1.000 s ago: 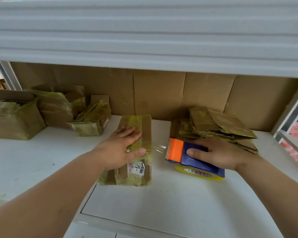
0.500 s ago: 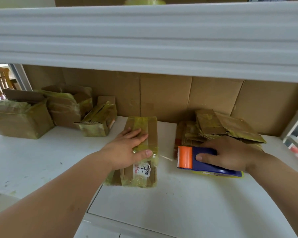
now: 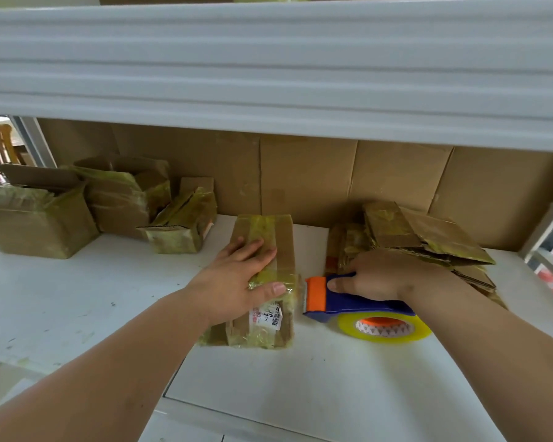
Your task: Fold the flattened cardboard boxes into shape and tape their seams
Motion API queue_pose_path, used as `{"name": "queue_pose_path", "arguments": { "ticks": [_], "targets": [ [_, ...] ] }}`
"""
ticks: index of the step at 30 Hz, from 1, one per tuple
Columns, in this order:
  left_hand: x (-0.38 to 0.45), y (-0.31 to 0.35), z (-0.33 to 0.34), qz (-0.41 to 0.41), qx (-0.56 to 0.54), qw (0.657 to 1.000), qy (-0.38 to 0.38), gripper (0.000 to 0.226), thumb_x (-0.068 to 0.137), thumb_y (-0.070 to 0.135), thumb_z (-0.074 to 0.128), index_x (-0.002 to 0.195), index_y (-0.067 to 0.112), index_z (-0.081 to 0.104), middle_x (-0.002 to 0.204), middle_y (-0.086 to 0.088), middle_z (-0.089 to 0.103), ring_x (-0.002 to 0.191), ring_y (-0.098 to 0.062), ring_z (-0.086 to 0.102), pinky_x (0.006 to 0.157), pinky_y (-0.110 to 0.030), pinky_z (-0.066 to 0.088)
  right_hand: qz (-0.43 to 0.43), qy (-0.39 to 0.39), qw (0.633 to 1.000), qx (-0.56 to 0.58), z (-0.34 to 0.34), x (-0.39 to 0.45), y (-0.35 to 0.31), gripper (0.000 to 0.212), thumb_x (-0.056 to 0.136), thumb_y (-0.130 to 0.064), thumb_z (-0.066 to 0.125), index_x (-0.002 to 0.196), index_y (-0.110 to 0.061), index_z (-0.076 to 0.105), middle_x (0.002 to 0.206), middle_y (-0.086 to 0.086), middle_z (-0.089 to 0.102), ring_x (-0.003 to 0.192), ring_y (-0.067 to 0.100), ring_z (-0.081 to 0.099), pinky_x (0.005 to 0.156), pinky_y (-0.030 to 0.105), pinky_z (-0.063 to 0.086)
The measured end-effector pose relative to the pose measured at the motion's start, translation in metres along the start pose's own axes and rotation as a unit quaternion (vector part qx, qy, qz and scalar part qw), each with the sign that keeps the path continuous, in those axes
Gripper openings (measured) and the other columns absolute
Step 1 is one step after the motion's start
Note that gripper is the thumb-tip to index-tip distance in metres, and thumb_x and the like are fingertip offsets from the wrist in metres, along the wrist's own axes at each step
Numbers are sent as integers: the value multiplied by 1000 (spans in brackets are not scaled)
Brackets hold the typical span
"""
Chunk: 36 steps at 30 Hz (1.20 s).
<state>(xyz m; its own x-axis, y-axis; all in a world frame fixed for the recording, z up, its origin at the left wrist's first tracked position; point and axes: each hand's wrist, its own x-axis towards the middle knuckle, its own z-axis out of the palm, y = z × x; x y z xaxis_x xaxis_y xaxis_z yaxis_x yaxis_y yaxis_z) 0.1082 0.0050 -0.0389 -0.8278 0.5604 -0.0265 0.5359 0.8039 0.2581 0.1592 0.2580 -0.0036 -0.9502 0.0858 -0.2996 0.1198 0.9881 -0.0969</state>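
Shelf (image 3: 77, 298): white work surface, carrying everything here.
Finished boxes (image 3: 39, 218): left of the centre box, far enough to keep its spot free, I judge.
Flat stack (image 3: 428, 237): right of the centre box, near the taping hand.
Centre box (image 3: 262, 279): folded up, lying mid-shelf, tape running across its top.
Left hand (image 3: 237, 282): flat with straight fingers, pressing the centre box, likely so it cannot slide.
Right hand (image 3: 383, 279): wrapped around the tape dispenser.
Tape dispenser (image 3: 348, 303): just right of the centre box, cutter facing its side.
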Motion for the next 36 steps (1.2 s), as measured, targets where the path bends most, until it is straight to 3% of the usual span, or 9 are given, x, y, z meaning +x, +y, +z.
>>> {"name": "queue_pose_path", "arguments": {
  "ticks": [3,7,13,19,24,27,30,33,36],
  "targets": [
    [0,0,0,-1,3,1000,-1,97,66,89,11,154,47,8,163,22,-3,150,-9,-13,123,-36,7,8,-30,998,53,3,10,-2,42,91,-66,51,71,-29,50,76,-6,51,72,10,51,59,26,33],
    [1,0,0,7,7,1000,2,94,69,88,12,154,48,8,163,22,-3,151,-9,-12,122,-36,7,10,-54,989,140,3,19,-7,35,89,-60,60,75,-31,46,79,-9,52,75,9,51,61,25,32],
    [-2,-7,0,25,3,1000,3,90,73,87,16,154,47,7,163,22,-4,150,-8,-13,122,-34,7,63,-31,997,-21,19,24,0,62,80,-71,55,120,-24,61,117,1,60,99,21,55,88,35,46],
    [3,-1,-4,7,-18,1000,-21,89,86,79,32,157,37,-3,162,23,-7,149,-4,-15,124,-36,5,32,104,992,-58,19,-3,1,49,95,-68,33,82,-26,54,79,-4,57,74,13,54,65,31,46],
    [-1,-4,-7,-8,-152,988,-13,81,94,40,56,158,38,6,155,28,5,147,4,-9,122,-29,7,-41,101,990,-88,61,-16,-5,41,93,-57,43,121,-27,47,106,2,63,96,26,59,75,32,42],
    [-4,-8,-6,-26,-303,953,11,76,88,23,58,153,44,24,162,22,6,149,-1,6,121,-34,18,-28,21,996,-79,64,-24,-5,49,89,-52,51,131,-29,41,100,0,54,91,24,52,72,32,39],
    [-10,-8,0,-47,-444,893,60,72,91,4,55,150,41,34,160,18,17,139,-3,22,111,-30,27,-28,105,990,-92,58,-24,-7,61,86,-59,50,141,-34,41,130,-1,49,120,24,48,95,37,43],
    [-17,-9,14,-69,-521,846,86,71,95,11,61,153,39,30,157,15,25,135,-8,34,103,-25,30,-83,185,975,88,53,-25,-27,63,99,-51,44,155,-29,26,156,-7,30,145,20,28,116,33,27],
    [-21,-14,29,-87,-586,802,77,70,98,24,59,154,45,21,151,11,41,119,-7,54,88,-23,47,-113,93,932,332,60,-26,-59,70,103,-50,39,159,-27,4,165,-10,13,151,11,12,116,22,11]
  ]
}}
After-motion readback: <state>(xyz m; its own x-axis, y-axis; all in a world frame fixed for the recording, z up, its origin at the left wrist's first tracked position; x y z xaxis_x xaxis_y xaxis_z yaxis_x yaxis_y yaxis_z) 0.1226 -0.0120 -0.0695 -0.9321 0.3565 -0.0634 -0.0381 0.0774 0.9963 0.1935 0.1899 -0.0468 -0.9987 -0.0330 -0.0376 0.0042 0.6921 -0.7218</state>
